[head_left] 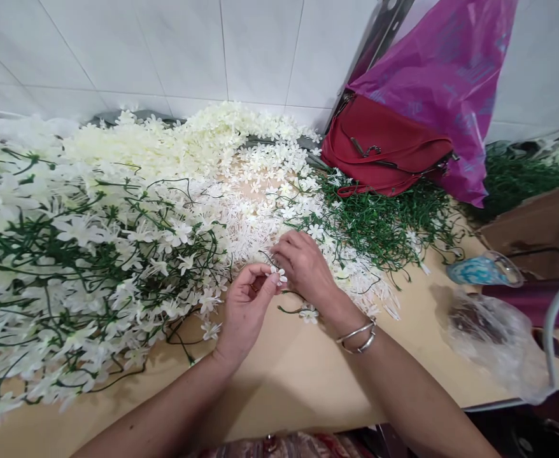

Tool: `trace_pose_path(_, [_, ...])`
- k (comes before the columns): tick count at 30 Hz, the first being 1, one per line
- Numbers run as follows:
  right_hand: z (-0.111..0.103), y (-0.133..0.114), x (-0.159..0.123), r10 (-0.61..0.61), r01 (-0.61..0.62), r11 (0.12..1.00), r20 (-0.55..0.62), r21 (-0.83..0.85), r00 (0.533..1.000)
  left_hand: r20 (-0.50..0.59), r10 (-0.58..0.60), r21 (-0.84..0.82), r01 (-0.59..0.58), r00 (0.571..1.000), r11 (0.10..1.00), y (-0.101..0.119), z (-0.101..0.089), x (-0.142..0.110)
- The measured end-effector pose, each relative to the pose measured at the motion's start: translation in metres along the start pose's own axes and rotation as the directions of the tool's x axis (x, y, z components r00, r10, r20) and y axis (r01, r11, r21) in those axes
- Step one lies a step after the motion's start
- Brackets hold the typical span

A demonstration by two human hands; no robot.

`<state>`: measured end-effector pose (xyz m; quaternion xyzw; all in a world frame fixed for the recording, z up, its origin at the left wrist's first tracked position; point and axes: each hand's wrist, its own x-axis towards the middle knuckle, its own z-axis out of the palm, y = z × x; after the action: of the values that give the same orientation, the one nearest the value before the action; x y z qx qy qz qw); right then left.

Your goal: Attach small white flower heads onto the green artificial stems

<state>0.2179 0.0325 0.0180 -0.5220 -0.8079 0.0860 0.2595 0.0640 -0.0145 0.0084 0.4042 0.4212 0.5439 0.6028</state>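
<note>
My left hand (248,305) pinches a small white artificial flower (278,274) between thumb and forefinger, over the table (279,388). Right beside it, my right hand (304,266) has its fingers curled together, with a thin dark green stem (267,256) showing at the fingertips. Its thumb is mostly hidden. Below the hands, a single white flower (309,313) with a curved green stem lies on the table. Behind them spreads a heap of loose white petals and thin white pieces (253,219).
Assembled white flowers on green stems (117,267) pile up at left. Green stems (379,222) lie at right, below a red bag (389,146) and a purple plastic bag (451,76). A clear plastic bag (499,343), blue patterned item (477,270) and cardboard box (532,229) stand far right.
</note>
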Motion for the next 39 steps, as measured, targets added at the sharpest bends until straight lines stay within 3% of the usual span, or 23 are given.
trace_pose_path(3, [-0.006,0.006,-0.004,0.112,-0.084,0.983,-0.166,0.165,0.980,-0.018,-0.038,-0.054,0.037,0.999,0.998,-0.002,0.000,0.001])
trace_pose_path(6, [-0.015,0.008,-0.007,0.246,-0.124,0.914,-0.286,0.386,0.926,-0.054,-0.047,-0.086,0.042,0.997,0.995,-0.005,-0.001,0.002])
trace_pose_path(10, [-0.023,0.009,-0.009,0.384,-0.183,0.706,-0.153,0.684,0.910,-0.096,-0.057,-0.140,0.044,0.994,0.989,-0.006,0.000,0.004])
trace_pose_path(14, [-0.024,0.004,-0.008,0.372,-0.191,0.528,-0.024,0.828,0.928,-0.159,-0.059,-0.187,0.029,0.985,0.982,-0.007,0.002,0.005])
trace_pose_path(24, [-0.026,-0.006,-0.007,0.348,-0.223,0.364,0.090,0.904,0.933,-0.216,-0.014,-0.177,-0.025,0.976,0.984,-0.011,0.004,0.007])
trace_pose_path(27, [-0.024,-0.011,-0.008,0.326,-0.244,0.384,0.117,0.890,0.938,-0.226,-0.008,-0.179,-0.034,0.974,0.983,-0.011,0.005,0.008])
trace_pose_path(32, [-0.016,-0.026,-0.012,0.358,-0.301,0.536,0.111,0.789,0.927,-0.222,0.007,-0.173,-0.047,0.975,0.984,-0.013,0.005,0.008])
trace_pose_path(36, [-0.010,-0.028,-0.013,0.423,-0.328,0.633,0.041,0.701,0.905,-0.159,0.020,-0.132,-0.042,0.987,0.990,-0.015,0.002,0.007])
trace_pose_path(39, [-0.011,-0.027,-0.013,0.461,-0.373,0.660,0.041,0.652,0.887,-0.128,0.038,-0.085,-0.049,0.991,0.995,-0.014,0.001,0.006])
